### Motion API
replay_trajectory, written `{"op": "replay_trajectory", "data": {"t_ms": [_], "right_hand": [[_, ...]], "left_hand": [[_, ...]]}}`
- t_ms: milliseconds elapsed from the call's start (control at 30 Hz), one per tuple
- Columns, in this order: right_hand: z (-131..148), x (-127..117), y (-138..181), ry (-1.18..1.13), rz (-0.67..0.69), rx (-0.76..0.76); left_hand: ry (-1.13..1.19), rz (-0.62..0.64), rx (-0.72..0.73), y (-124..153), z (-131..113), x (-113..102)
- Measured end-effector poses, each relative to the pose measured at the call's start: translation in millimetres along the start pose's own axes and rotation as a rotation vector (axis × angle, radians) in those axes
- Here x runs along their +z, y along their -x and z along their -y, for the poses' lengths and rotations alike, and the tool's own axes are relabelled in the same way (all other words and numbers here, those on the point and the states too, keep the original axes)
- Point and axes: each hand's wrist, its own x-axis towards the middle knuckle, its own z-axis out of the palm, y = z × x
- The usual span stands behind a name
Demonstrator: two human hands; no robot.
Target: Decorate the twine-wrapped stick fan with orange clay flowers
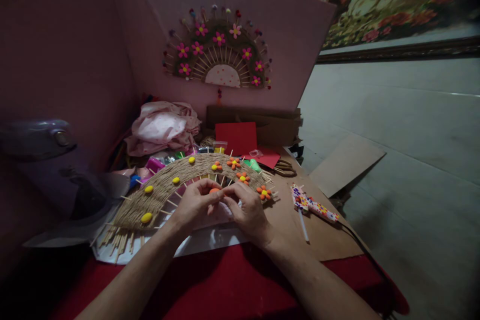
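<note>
My left hand (197, 200) and my right hand (247, 208) meet over the middle of the work, fingertips pinched together. Between them shows a small piece of orange clay (214, 191), held mainly by the left fingers; the right fingertips touch or nearly touch it. Beneath lies a half-round fan (165, 172) of wooden sticks wound with twine. Yellow clay dots (149, 189) sit along its left side. On its right side are orange-petalled flowers (264, 193) with yellow centres, and one yellow dot (215, 167) has only some petals beside it.
A flower-patterned glue gun (313, 206) lies on cardboard (326, 240) at right, its cord running off the edge. Loose sticks (118, 241) are at front left. Behind are crumpled pink cloth (163, 127) and red card (236, 137). A finished-looking fan (221, 52) hangs on the pink board.
</note>
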Motion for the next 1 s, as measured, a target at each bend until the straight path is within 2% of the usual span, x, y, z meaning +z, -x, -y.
{"op": "replay_trajectory", "data": {"t_ms": [167, 267, 400, 567, 1000], "right_hand": [[1.3, -2.5, -1.7, -0.028, 0.052, -0.018], [2.6, -2.9, -2.5, -0.073, 0.053, 0.011], [0.9, -2.4, -2.7, -0.182, 0.042, 0.057], [-2.3, -1.3, -2.1, -0.223, 0.002, 0.141], [0.1, -1.5, -3.2, -0.157, -0.002, 0.065]], "left_hand": [[0.046, -0.035, -0.039, 3.0, -3.4, 0.8], [0.138, -0.072, -0.081, 3.9, -3.8, 0.9], [0.217, -0.062, -0.077, 2.3, -4.8, 0.7], [0.186, -0.015, -0.018, 2.2, -7.5, 1.5], [0.082, -0.062, 0.007, 0.9, -2.7, 0.4]]}}
